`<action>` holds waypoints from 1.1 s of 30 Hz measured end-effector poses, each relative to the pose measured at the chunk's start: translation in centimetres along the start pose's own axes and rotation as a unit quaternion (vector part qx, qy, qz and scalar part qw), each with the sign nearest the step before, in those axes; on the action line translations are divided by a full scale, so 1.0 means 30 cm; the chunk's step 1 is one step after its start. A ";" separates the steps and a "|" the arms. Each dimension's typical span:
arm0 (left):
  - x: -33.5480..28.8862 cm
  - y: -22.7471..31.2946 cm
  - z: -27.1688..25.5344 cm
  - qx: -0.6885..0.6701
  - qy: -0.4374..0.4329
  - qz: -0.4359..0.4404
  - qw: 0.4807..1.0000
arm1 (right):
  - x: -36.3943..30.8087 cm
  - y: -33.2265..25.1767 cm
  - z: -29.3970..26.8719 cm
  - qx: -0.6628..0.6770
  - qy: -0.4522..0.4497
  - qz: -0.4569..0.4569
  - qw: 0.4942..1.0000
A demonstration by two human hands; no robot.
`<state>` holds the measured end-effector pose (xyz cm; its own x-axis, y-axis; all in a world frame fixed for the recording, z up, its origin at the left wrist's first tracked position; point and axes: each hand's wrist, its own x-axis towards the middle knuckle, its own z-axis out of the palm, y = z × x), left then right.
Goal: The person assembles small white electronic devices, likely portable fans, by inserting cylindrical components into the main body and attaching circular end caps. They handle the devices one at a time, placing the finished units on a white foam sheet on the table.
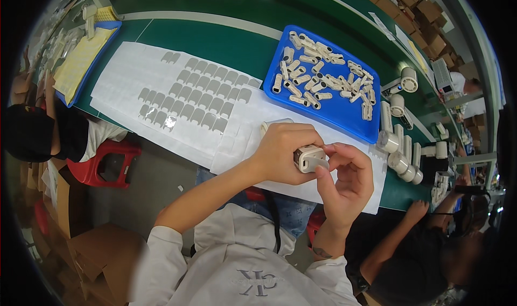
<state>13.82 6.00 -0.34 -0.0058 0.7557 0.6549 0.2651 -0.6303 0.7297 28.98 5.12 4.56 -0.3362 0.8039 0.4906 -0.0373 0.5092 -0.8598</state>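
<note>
My left hand (283, 151) is wrapped round a cream-coloured handheld device (304, 156), its rounded end turned toward my right hand. A small port-like slot shows on that end. My right hand (347, 181) pinches a thin grey rounded sticker (318, 164) between thumb and forefinger, against the end of the device. Whether the sticker is stuck down there I cannot tell. Behind my left knuckles a pale rounded piece (277, 122) shows in part. To the left, white backing sheets (126, 71) carry rows of similar grey stickers (205, 100).
A blue tray (344, 124) of several small cream parts (318, 85) stands beyond my hands. Cream devices with round clear ends (397, 162) line the right side of the green table (226, 43). A yellow-lined blue tray (81, 63) sits far left. Co-workers flank me; red stools (114, 163) stand below.
</note>
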 end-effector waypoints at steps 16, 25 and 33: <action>0.000 0.002 -0.003 0.012 0.006 0.000 1.000 | -0.002 0.002 -0.001 0.001 -0.001 -0.002 1.000; -0.001 -0.003 -0.004 0.005 -0.001 0.007 1.000 | -0.003 0.000 0.003 -0.001 0.000 0.000 1.000; -0.003 0.001 -0.003 0.007 0.000 0.010 1.000 | -0.007 -0.002 0.003 0.001 0.005 -0.002 1.000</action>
<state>13.75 5.90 -0.35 -0.0014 0.7433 0.6690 0.2795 -0.6420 0.7139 28.96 4.89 4.50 -0.3260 0.8054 0.4950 -0.0408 0.5111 -0.8585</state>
